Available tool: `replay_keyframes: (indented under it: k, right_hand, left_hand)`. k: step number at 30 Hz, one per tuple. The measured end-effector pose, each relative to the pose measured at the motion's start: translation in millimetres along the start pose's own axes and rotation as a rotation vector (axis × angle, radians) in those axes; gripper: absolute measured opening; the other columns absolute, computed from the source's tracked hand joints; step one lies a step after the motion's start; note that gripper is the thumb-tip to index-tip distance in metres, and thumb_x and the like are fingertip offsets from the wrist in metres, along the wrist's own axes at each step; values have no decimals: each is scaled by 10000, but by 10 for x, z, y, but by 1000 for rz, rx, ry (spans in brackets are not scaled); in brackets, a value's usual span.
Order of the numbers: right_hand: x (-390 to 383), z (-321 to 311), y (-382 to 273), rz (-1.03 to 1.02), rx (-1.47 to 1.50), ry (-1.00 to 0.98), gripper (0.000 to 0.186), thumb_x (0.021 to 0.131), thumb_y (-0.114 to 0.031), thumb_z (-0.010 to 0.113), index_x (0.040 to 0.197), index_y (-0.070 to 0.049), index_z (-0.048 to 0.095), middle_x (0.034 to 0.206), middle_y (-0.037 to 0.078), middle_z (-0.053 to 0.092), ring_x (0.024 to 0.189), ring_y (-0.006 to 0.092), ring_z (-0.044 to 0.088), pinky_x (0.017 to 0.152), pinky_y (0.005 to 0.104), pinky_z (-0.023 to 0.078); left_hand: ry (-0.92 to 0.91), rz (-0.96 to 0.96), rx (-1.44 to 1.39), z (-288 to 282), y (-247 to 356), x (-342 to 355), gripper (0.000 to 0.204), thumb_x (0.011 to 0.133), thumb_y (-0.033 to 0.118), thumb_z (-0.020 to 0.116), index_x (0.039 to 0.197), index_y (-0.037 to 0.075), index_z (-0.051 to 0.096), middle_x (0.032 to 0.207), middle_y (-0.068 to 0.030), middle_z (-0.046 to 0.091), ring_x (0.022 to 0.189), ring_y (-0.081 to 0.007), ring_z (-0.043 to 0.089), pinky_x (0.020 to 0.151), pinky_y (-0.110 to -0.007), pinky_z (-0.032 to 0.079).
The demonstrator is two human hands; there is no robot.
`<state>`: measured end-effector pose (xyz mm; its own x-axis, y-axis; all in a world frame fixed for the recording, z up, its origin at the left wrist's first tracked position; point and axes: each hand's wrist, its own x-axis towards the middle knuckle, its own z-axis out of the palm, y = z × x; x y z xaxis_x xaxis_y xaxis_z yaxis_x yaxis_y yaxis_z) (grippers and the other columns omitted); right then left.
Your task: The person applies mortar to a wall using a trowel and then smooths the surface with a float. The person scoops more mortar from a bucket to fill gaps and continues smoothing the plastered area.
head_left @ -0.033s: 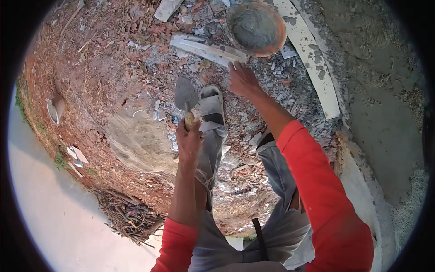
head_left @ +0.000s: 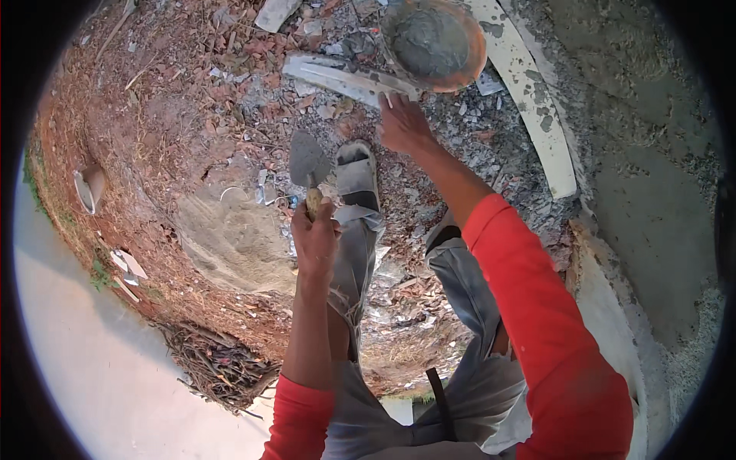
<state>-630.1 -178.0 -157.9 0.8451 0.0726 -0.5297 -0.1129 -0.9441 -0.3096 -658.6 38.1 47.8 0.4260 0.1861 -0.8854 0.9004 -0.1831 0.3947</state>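
My left hand point(head_left: 314, 239) is closed around the wooden handle of a trowel point(head_left: 310, 162), whose grey, pointed blade is tilted away from me over the ground, left of my sandalled foot. My right hand point(head_left: 404, 126) reaches forward to a long pale flat strip point(head_left: 337, 77) lying on the rubble. Its fingers are bent over the near edge, close to the strip's right end; the thumb is partly hidden. Just beyond that end stands a round orange-brown pan point(head_left: 481, 57) holding wet grey mortar point(head_left: 429, 44).
A curved white mortar-spotted plank point(head_left: 537, 100) runs along the grey concrete surface point(head_left: 640, 207) on the right. Sand point(head_left: 230, 241) lies left of my feet, with a bundle of sticks point(head_left: 218, 364) nearer. Broken chips and dry leaves litter the ground. A pale block point(head_left: 277, 13) lies far ahead.
My right hand has shifted slightly forward and left along the pale strip. The trowel in my left hand has moved a little left, and the view has shifted slightly.
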Motion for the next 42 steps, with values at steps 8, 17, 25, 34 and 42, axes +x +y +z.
replay_keyframes:
  k: [8,17,25,34,42]
  right_hand:
    - [896,608,-75,127,104,86,642,921,-323,713,1437,-4,502,1337,215,590,1231,373,605,993,494,498]
    - [-675,293,157,157,1085,102,521,971,-472,666,1117,27,706,958,258,722,862,419,707,791,511,536]
    - [-1720,-384,745,142,590,-177,421,916,-394,727,1064,-1,700,910,230,710,861,414,707,772,519,542]
    - [-2567,-1597,1742,76,797,716,381,893,-298,822,1060,20,692,823,163,701,702,246,671,642,397,523]
    - [-4177,-1648,2900,390,717,1449,320,987,-300,744,1092,-1,699,752,16,633,648,73,578,563,248,471]
  left_hand:
    - [-46,147,76,117,387,-19,265,1020,255,676,1106,22,583,693,26,531,597,-41,475,521,-229,383]
    - [84,355,-45,392,957,-90,128,1017,212,644,1009,95,594,671,54,493,552,-17,396,496,-210,296]
    - [206,719,-135,651,1266,-153,202,1038,238,645,1122,55,657,690,44,505,565,-21,398,503,-202,290]
    - [-190,1063,-389,699,1395,-584,407,1089,212,566,1428,-11,535,1105,-20,590,736,-62,476,626,-200,406]
    - [-72,1093,-180,368,1581,-75,294,1080,225,569,1285,19,615,961,0,602,717,-42,488,600,-201,420]
